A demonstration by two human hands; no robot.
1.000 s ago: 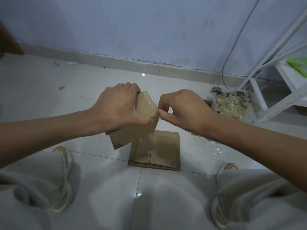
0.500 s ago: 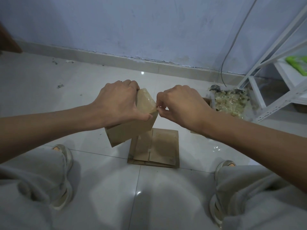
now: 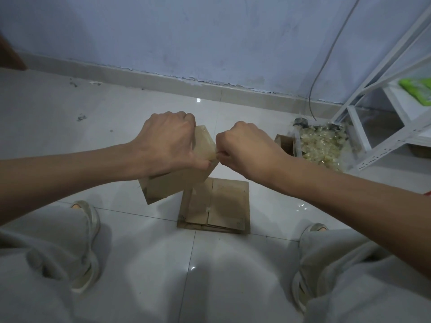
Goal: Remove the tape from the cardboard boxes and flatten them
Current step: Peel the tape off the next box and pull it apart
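The person sits low over the tiled floor [image 3: 144, 264], knees apart, holding a small cardboard box [image 3: 177, 180] tilted in the air just above and to the left of the flattened stack of cardboard [image 3: 217, 203] lying on the tiles; the left hand [image 3: 166, 142] grips the box from above, fingers curled over its far side and thumb pressed along the near face; the right hand [image 3: 247, 148] sits just right of the box's upper corner, fingertips drawn together and pinching the lifted edge of the clear tape [image 3: 206, 148] that runs over the box's top face; to the right of the stack, well apart from it, a clear bag of crumpled tape [image 3: 321, 148] rests by the foot of a white metal rack [image 3: 382, 127], with another small box [image 3: 283, 142] just beside the bag; a grey cable [image 3: 326, 64] hangs down the wall beyond
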